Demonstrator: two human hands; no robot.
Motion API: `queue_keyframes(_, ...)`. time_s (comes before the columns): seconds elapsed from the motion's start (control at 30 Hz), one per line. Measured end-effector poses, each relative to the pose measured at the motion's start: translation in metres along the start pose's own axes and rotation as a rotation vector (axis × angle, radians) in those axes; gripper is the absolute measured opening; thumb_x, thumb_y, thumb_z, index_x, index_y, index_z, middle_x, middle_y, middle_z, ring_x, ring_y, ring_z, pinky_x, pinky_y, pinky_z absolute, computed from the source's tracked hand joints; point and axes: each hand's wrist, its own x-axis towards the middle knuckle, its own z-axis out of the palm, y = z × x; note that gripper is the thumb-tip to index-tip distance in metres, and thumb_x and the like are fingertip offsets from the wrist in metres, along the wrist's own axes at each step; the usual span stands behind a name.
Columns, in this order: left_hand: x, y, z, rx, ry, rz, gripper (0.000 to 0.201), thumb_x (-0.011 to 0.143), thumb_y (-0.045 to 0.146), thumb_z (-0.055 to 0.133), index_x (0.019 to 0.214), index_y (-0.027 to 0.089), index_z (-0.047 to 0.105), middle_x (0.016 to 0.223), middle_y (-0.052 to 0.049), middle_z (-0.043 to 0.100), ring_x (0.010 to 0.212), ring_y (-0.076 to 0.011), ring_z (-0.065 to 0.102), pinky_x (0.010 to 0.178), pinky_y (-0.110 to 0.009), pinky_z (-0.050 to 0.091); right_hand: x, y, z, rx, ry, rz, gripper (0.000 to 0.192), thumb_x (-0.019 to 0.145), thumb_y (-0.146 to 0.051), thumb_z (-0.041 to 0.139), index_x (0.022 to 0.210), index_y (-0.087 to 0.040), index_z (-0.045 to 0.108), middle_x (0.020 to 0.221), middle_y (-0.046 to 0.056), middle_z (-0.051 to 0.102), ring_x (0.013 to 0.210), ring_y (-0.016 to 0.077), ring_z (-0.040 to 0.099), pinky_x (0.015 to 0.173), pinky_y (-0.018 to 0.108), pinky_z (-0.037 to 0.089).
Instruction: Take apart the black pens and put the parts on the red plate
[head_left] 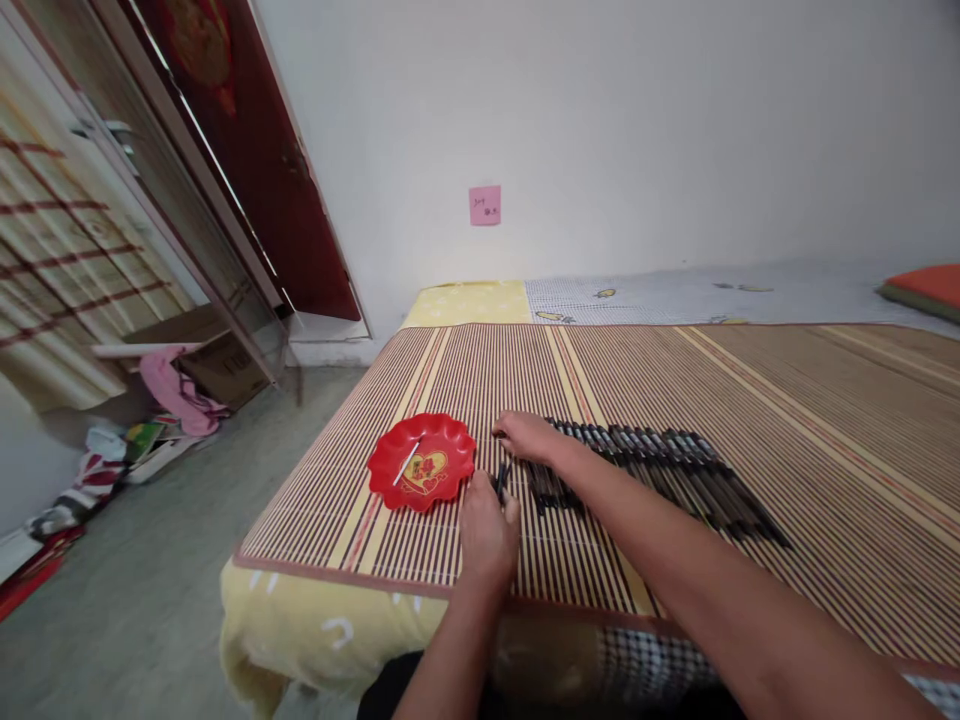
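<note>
Two hands at dark sticks; left hand apparently pinches one; right hand lies open.

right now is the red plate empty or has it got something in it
Not empty. The red plate lies flat on the mat with one thin white stick across it; nothing else shows on it but its printed heart pattern.

You are in a home bedroom: a bed with a yellow sheet under a striped bamboo mat, plain white walls, a dark red door, and clothes piled on the floor.
</note>
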Motion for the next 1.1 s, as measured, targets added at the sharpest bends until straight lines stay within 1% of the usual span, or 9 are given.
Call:
queue_keyframes(0.13, 0.001, 0.000, 0.000, -0.258, 0.065, 0.006, 0.011, 0.085, 0.012, 0.053, 0.091, 0.020, 0.051, 0.087, -0.007, 0.065, 0.084, -0.0226, 0.064, 0.079, -0.033, 0.047, 0.005, -0.003, 0.005, 0.085, 0.037, 0.032, 0.021, 0.084, -0.008, 0.057, 0.090, -0.016, 0.075, 0.103, 0.013, 0.072, 0.099, 0.0261, 0.067, 0.082, 0.030, 0.045)
queue_keyframes(0.23, 0.004, 0.000, 0.002, -0.537, 0.097, -0.003, 0.005, 0.085, 0.018, 0.054, 0.088, 0.020, 0.052, 0.081, -0.004, 0.063, 0.078, -0.0201, 0.061, 0.076, -0.032, 0.047, -0.002, -0.001, 0.002, 0.204, 0.141, 0.080, 0.019, 0.085, -0.010, 0.058, 0.096, -0.016, 0.073, 0.108, 0.013, 0.071, 0.103, 0.0245, 0.065, 0.086, 0.031, 0.046)
queue_keyframes(0.33, 0.006, 0.002, 0.004, -0.839, -0.005, -0.059, 0.012, 0.083, 0.029, 0.060, 0.087, 0.019, 0.054, 0.075, -0.001, 0.060, 0.073, -0.0180, 0.059, 0.070, -0.029, 0.047, -0.030, 0.005, -0.002, 0.337, 0.283, 0.163, 0.025, 0.092, -0.017, 0.050, 0.110, -0.014, 0.067, 0.111, 0.012, 0.070, 0.103, 0.0202, 0.065, 0.087, 0.029, 0.048)
queue_keyframes(0.4, 0.006, 0.007, 0.005, -1.049, -0.141, -0.100, 0.022, 0.079, 0.035, 0.065, 0.087, 0.018, 0.056, 0.075, -0.001, 0.061, 0.071, -0.0164, 0.059, 0.069, -0.027, 0.046, -0.060, 0.008, -0.001, 0.485, 0.363, 0.231, 0.025, 0.094, -0.024, 0.048, 0.112, -0.016, 0.063, 0.099, 0.008, 0.069, 0.085, 0.0162, 0.066, 0.073, 0.027, 0.051)
queue_keyframes(0.5, 0.003, 0.015, 0.008, -1.279, -0.330, -0.161, 0.034, 0.072, 0.039, 0.074, 0.091, 0.016, 0.058, 0.074, 0.000, 0.061, 0.066, -0.0129, 0.056, 0.066, -0.024, 0.043, -0.109, 0.006, 0.004, 1.282, 0.519, 0.376, 0.025, 0.082, -0.039, 0.067, 0.096, -0.020, 0.061, 0.065, -0.005, 0.053, 0.048, 0.0088, 0.044, 0.045, 0.020, 0.034)
queue_keyframes(0.57, -0.001, 0.019, 0.010, -1.336, -0.398, -0.172, 0.038, 0.070, 0.040, 0.078, 0.091, 0.016, 0.059, 0.071, 0.002, 0.058, 0.061, -0.0103, 0.051, 0.061, -0.022, 0.039, -0.132, 0.000, 0.007, 1.586, 0.567, 0.404, 0.034, 0.070, -0.041, 0.080, 0.088, -0.020, 0.060, 0.057, -0.010, 0.039, 0.043, 0.0050, 0.030, 0.041, 0.018, 0.023)
queue_keyframes(0.67, -0.007, 0.022, 0.011, -1.335, -0.440, -0.153, 0.037, 0.071, 0.041, 0.080, 0.090, 0.015, 0.060, 0.071, 0.003, 0.057, 0.059, -0.0084, 0.047, 0.058, -0.020, 0.035, -0.146, -0.007, 0.007, 1.780, 0.654, 0.408, 0.039, 0.061, -0.038, 0.087, 0.081, -0.020, 0.059, 0.055, -0.012, 0.033, 0.044, 0.0034, 0.023, 0.040, 0.017, 0.017)
queue_keyframes(0.8, -0.013, 0.023, 0.009, -1.308, -0.501, -0.132, 0.034, 0.076, 0.039, 0.078, 0.093, 0.015, 0.061, 0.069, 0.004, 0.054, 0.058, -0.0077, 0.043, 0.056, -0.020, 0.032, -0.143, -0.009, 0.006, 1.860, 0.738, 0.411, 0.038, 0.060, -0.035, 0.088, 0.079, -0.019, 0.060, 0.057, -0.010, 0.038, 0.045, 0.0033, 0.023, 0.039, 0.017, 0.016)
queue_keyframes(1.1, -0.013, 0.028, 0.012, -1.352, -0.541, -0.144, 0.032, 0.076, 0.035, 0.080, 0.092, 0.016, 0.059, 0.070, 0.004, 0.054, 0.059, -0.0077, 0.043, 0.057, -0.019, 0.034, -0.146, 0.000, 0.007, 1.868, 0.723, 0.365, 0.034, 0.062, -0.031, 0.089, 0.082, -0.017, 0.066, 0.058, -0.008, 0.045, 0.044, 0.0025, 0.028, 0.038, 0.016, 0.019)
